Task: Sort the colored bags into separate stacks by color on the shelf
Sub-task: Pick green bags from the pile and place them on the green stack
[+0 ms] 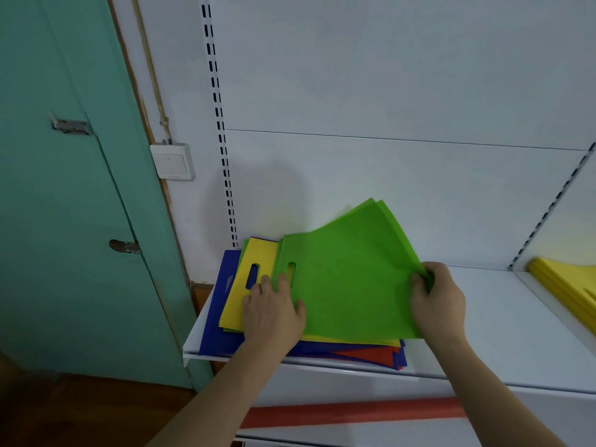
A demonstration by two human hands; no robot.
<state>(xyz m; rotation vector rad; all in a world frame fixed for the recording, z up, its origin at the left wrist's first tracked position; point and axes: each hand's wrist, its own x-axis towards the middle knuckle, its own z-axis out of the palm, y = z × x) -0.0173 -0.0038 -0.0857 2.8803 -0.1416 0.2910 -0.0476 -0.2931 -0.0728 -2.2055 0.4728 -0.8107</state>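
On the white metal shelf [503, 304] lies a mixed pile of flat, matte, fabric-like bags, each a rectangle with a slot-shaped handle hole cut near one short edge. Topmost are the green bags [348, 279], a thin sheaf of at least two layers whose far corner is lifted and fanned up off the pile, tilting toward the back panel. The right hand [438, 301] pinches the sheaf's right edge, fingers [417, 283] curled over the green cloth; the thumb is hidden beneath. The left hand [274, 309] lies flat on the pile's left part, fingers relaxed and slightly spread, the fingertips by the green sheaf's handle slot and the thumb resting on the green cloth. Under it shows a yellow bag [240, 285], with a sliver of more green below that. At the bottom are blue bags [219, 321], jutting left and forward to the shelf's front lip, and orange-red bags [374, 354], seen only as a wedge at the front right; how many of each cannot be told. At the far right, on the adjoining shelf section, sits a stack of yellow bags [561, 285], cut off by the frame edge. Left of the shelving stand a teal door [71, 188] and a white wall switch [172, 161].
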